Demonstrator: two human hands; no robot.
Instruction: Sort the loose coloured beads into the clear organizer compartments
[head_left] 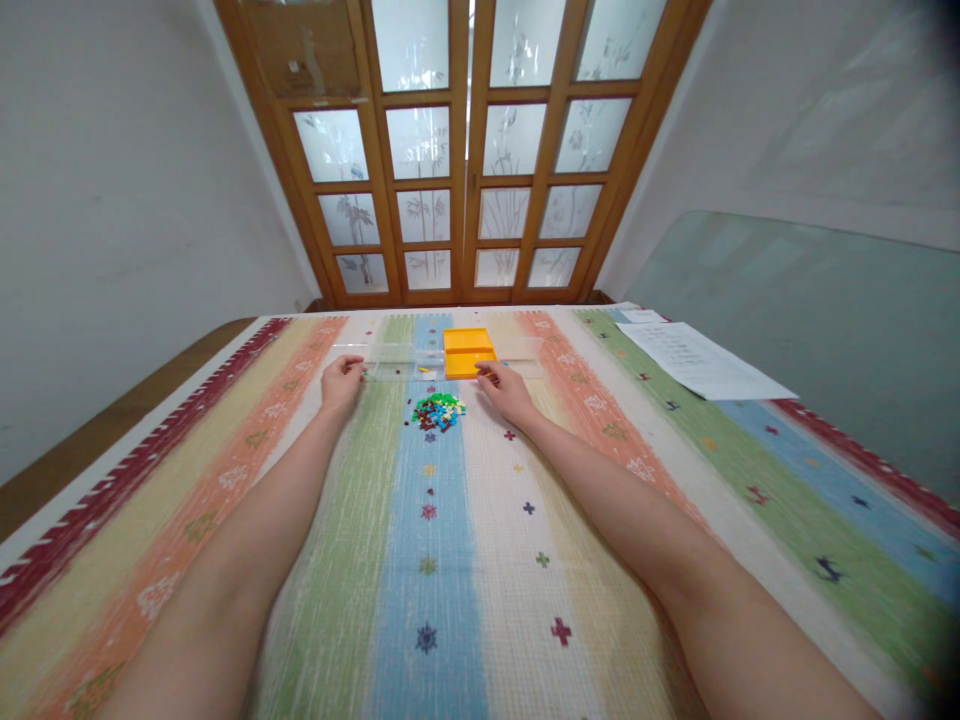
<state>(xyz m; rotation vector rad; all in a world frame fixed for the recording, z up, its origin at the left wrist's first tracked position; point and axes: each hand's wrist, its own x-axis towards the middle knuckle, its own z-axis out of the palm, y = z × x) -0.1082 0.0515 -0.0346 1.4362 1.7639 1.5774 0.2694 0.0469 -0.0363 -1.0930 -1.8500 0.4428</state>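
Bits (439, 411) in a roundish heap, with no long side, sit on the bench (67, 463). From the right hand (508, 391), the nearer one, they lie at eight o'clock; from the left hand (342, 383), four o'clock. Each hand's fingers curl in, but I can't tell if either grip pinches anything.

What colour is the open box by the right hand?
The open box is yellow-orange; it shows in the head view.

place: home-like room | signs: striped tablecloth (450, 530), wood-framed glass doors (457, 150)
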